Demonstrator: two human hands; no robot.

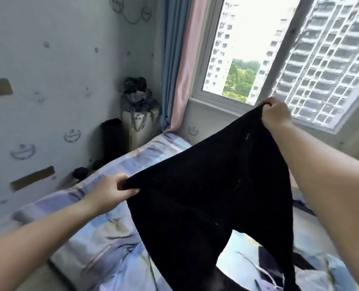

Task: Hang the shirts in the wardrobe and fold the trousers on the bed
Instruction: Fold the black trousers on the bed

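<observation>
Black trousers point(208, 185) hang spread out in the air over the bed point(103, 244), waist up, the two legs dropping toward the bottom edge of the view. My left hand point(113, 191) pinches the waistband's left corner. My right hand point(276, 114) grips the right corner, held higher and farther away, near the window. The trouser legs hide part of the bed beneath. No shirt or wardrobe shows in this view.
The bed carries a blue and lilac patterned cover. A pale suitcase point(139, 124) with a dark bag on top stands in the corner by the blue and pink curtain point(176, 66). A window point(279, 49) fills the far wall. Dark cloth point(304, 261) lies on the bed at lower right.
</observation>
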